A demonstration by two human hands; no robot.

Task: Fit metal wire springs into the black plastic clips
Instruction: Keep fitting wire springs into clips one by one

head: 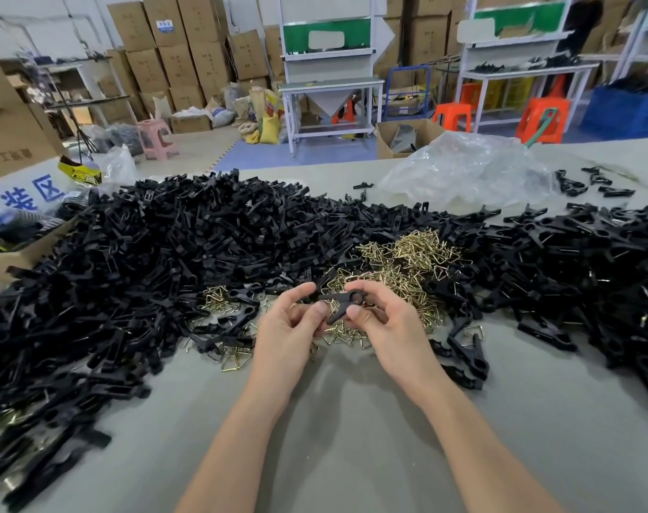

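Both hands hold one black plastic clip (340, 304) above the grey table, just in front of the heap of brass-coloured wire springs (400, 268). My left hand (291, 327) pinches the clip's left end between thumb and fingers. My right hand (385, 323) pinches its right end, near the round eye. Whether a spring sits in this clip I cannot tell. A big pile of loose black clips (148, 261) fills the left side, and another pile of black clips (581, 261) lies on the right.
The grey table (344, 431) is bare in front of me between my forearms. A crumpled clear plastic bag (463, 168) lies at the back right. A cardboard box (15, 253) stands at the left edge. Workbenches, stools and stacked cartons fill the room behind.
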